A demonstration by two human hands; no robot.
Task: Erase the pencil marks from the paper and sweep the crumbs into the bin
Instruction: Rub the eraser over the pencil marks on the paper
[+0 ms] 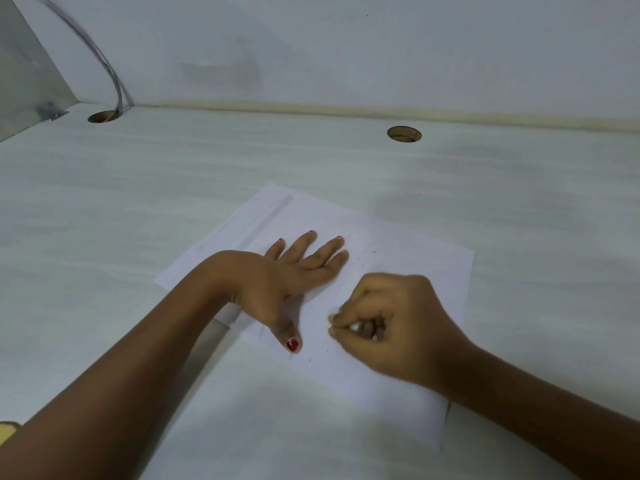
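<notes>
White paper (377, 271), desk centre: my left hand (294, 271) lies flat, fingers spread, pinning it. At 4 o'clock, my right hand (391, 323) pinches a pale eraser (354, 328); I judge short, light strokes safest. Bin unseen.

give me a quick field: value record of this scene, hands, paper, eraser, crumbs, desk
left hand: flat on the paper, fingers spread, pinning it
right hand: closed, fingertips pinching a small white eraser against the sheet
paper: white sheet lying at an angle on the desk, faint pencil lines near its far left edge
crumbs: a few dark specks on the sheet
desk: pale tabletop with two round cable holes
bin: not in view
</notes>
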